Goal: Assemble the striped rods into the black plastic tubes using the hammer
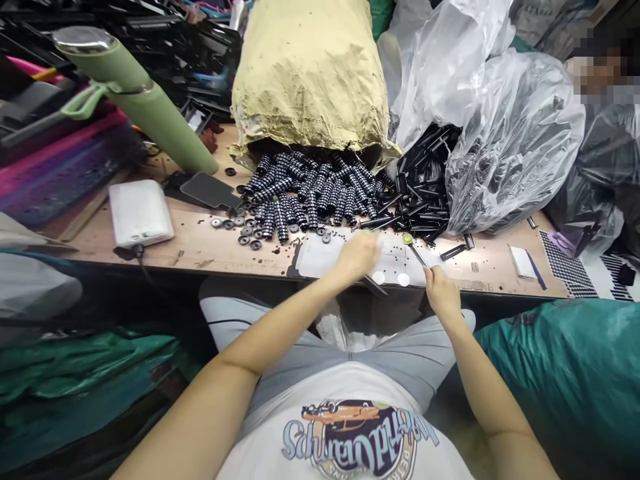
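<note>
My left hand [357, 257] is curled over the white sheet [320, 257] at the table's front edge. Motion blurs its fingers, and whatever they hold is hidden. Around a slim metal rod [419, 255] with a round yellow-green end, my right hand [444, 293] is closed. That end points away from me over the sheet. Beyond my hands lies a heap of ribbed black-and-silver cylinders [313, 203], with grey discs [245, 233] scattered at its left. Long black plastic parts [417, 207] are piled to the right of the cylinders.
A yellow sack [310, 73] lies open behind the cylinders. Clear plastic bags [510, 133] bulge at the right. On the left stand a green flask [160, 120] and a white box [140, 213] with a cable. A small white block [522, 262] lies near the right front edge.
</note>
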Motion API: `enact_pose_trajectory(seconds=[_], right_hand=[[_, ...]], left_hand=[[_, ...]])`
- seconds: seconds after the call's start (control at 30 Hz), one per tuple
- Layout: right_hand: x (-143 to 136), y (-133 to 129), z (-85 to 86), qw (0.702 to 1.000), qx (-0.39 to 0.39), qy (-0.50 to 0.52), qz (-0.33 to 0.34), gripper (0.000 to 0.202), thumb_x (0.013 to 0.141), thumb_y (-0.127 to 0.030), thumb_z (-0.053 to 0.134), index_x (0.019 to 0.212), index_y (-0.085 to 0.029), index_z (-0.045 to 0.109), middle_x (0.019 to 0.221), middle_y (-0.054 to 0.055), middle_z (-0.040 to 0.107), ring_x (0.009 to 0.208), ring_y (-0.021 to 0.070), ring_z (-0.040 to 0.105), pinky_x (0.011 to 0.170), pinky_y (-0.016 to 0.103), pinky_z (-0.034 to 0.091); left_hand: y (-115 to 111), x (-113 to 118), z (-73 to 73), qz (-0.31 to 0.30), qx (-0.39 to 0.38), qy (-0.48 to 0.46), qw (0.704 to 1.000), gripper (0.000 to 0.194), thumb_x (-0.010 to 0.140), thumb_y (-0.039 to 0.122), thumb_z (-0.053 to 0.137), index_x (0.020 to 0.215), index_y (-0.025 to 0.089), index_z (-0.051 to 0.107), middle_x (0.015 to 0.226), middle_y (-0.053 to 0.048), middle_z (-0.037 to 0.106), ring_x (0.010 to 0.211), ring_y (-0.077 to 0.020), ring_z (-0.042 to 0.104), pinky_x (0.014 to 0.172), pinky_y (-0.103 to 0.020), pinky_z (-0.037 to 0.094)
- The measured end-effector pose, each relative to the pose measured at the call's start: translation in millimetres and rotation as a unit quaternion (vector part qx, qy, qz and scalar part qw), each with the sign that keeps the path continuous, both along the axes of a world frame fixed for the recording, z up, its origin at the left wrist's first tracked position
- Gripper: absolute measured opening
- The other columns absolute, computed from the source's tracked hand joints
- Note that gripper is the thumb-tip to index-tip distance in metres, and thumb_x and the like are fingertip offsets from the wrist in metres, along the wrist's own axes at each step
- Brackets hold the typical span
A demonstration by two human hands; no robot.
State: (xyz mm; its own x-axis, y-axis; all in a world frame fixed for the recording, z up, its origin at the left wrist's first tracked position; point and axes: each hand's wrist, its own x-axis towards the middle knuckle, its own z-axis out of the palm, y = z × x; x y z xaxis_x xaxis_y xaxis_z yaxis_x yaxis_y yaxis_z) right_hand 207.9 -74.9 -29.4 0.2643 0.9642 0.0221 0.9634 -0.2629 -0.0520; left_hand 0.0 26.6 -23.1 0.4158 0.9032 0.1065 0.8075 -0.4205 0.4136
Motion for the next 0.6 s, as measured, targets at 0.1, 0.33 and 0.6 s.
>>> enact_pose_trajectory(seconds=[0.1, 0.33, 0.6], right_hand=[[12, 15, -9.5, 0.998, 0.052, -0.011, 0.039, 0.03, 0.097, -0.037, 0.042, 0.094, -0.014, 0.06, 0.09, 0.011, 0.064, 0.08, 0.0207, 0.055, 0.066, 0.028, 0.032], [-50, 102, -3.5, 0.966, 0.11, 0.032, 0.232, 0.028, 0.092, -0.013, 0.04, 0.114, -0.015, 0.058, 0.116, 0.013, 0.06, 0.106, 0.0259, 0.047, 0.085, 0.037, 0.036], [-62, 147, 5.1, 0.91, 0.184, 0.278, 0.248, 0.016, 0.091, -0.021, 0.048, 0.092, -0.019, 0.064, 0.102, 0.008, 0.064, 0.098, 0.0215, 0.054, 0.088, 0.037, 0.042]], left_hand=[[59, -3, 8.7, 0.17, 0.046, 0.001, 0.984, 0.039, 0.094, 0.023, 0.038, 0.127, 0.006, 0.049, 0.121, -0.022, 0.055, 0.11, -0.0299, 0.051, 0.086, -0.037, 0.045], [125, 7, 2.6, 0.155, -0.031, 0.054, 0.986, 0.035, 0.08, 0.005, 0.047, 0.114, 0.001, 0.055, 0.112, -0.025, 0.059, 0.107, -0.0337, 0.057, 0.088, -0.043, 0.046], [75, -30, 2.1, 0.205, -0.225, -0.428, 0.851, 0.024, 0.08, 0.021, 0.052, 0.103, 0.014, 0.058, 0.081, -0.006, 0.062, 0.053, -0.0119, 0.055, 0.048, -0.024, 0.045]])
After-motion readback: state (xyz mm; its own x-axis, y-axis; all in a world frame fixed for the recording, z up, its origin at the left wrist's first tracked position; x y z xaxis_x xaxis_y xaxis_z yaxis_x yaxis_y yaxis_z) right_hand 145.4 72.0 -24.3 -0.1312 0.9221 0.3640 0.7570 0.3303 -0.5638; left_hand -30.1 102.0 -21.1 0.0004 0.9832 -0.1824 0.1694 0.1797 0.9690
